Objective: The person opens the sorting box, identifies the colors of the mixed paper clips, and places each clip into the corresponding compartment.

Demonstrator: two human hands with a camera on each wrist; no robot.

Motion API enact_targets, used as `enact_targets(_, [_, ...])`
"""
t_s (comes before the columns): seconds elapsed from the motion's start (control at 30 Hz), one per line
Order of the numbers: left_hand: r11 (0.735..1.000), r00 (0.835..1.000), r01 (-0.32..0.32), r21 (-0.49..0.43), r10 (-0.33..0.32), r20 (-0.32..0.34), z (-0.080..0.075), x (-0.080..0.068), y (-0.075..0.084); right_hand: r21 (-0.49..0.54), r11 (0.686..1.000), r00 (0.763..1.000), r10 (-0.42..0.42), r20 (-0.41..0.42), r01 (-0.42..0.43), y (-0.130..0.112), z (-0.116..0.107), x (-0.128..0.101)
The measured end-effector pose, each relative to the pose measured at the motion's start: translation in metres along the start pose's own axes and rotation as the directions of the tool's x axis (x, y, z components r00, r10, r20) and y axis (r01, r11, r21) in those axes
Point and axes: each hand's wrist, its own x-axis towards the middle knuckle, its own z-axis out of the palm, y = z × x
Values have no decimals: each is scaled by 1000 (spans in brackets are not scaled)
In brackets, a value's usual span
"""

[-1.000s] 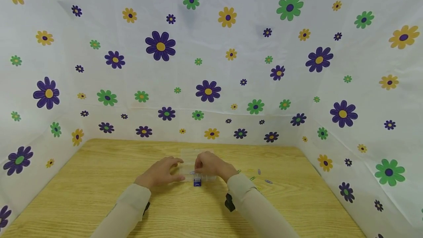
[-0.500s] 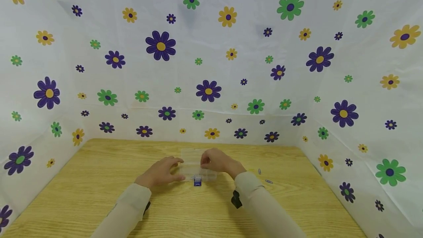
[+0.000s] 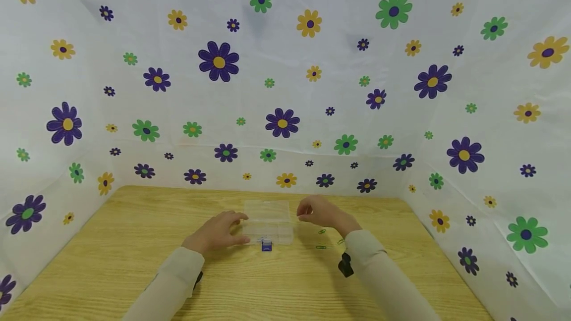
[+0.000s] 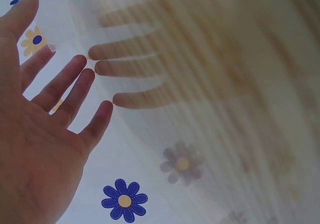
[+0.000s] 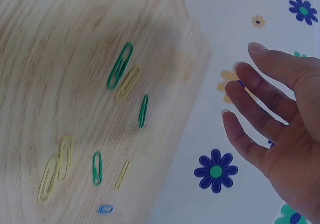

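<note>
A clear plastic compartment box [image 3: 269, 221] lies on the wooden table [image 3: 111, 261], with a small blue piece [image 3: 266, 245] at its near edge. My left hand [image 3: 219, 231] lies flat on the table, its fingertips against the box's left side; in the left wrist view its fingers [image 4: 65, 86] are straight and spread. Just right of the box, my right hand [image 3: 314, 210] hovers with relaxed fingers and nothing in it; the right wrist view shows its fingers [image 5: 260, 108] loose. Coloured paper clips [image 3: 321, 246] lie on the table below that hand, green [image 5: 120, 66] and yellow [image 5: 65, 159] among them.
White flower-print sheets [image 3: 281, 88] wall the table in at the back and on both sides. A black wrist strap [image 3: 345, 264] shows under the right sleeve. Bare wood stretches to the left and in front of the hands.
My right hand has lifted off the box and moved to the right, over the paper clips. The left hand and the box have stayed in place.
</note>
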Motion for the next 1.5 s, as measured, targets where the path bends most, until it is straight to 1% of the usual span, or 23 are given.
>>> enact_targets(0.3, [1000,1000,-19,-4,19,8,-1,-1,-1,12,996,995,92,-29,-92,29,-12,-28])
enact_targets(0.4, [1000,1000,-15,-3,15,7,-2,-2,0,24,990,990,136,-34,-135,41,-14,-36])
enact_targets(0.5, [1000,1000,-4,0,4,7,-4,-2,1,22,987,986,163,-37,-162,52,-13,-44])
enact_targets(0.63, [1000,1000,10,-11,-10,16,-4,-3,3,24,984,984,175,-40,-174,65,-12,-54])
enact_targets(0.77, [1000,1000,12,-7,-12,19,-3,-3,3,39,977,976,212,-41,-210,73,-13,-62])
enact_targets(0.9, [1000,1000,-4,11,4,15,-2,-2,2,42,965,964,262,-45,-260,81,-14,-68])
enact_targets(1.2, [1000,1000,-8,3,8,12,-1,0,-2,14,960,957,281,-70,-281,95,-11,-79])
enact_targets(1.37, [1000,1000,-5,14,5,11,-1,1,-2,35,948,945,318,-77,-316,99,-8,-82])
enact_targets(1.5, [1000,1000,-6,13,6,13,-1,0,-1,38,948,944,319,-81,-316,104,-5,-84])
